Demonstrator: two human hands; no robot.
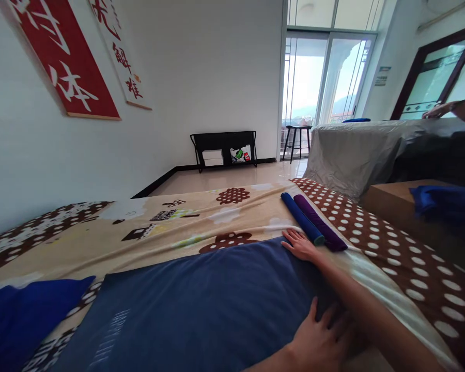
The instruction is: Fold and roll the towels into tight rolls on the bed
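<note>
The blue-grey cloth (201, 305) lies broad and nearly flat over the patterned blanket (232, 214), its pale lettering towards the left end and its far right corner close to two rolls, one blue (300, 217) and one purple (320, 222), which lie side by side. The right hand (301, 247) rests on that corner with its fingers spread, pressing rather than grasping, just beside the near end of the blue roll. The left hand (320, 338) is over the cloth's near right part, fingers apart, but their tips are dim and blurred, so whether this grip has hold of the edge I cannot tell. As far as shows, the cloth seems mostly laid out, with only its right end being worked; both rolls remain coiled, and a bright blue cloth (31, 315) lies apart, untouched, at the left.
</note>
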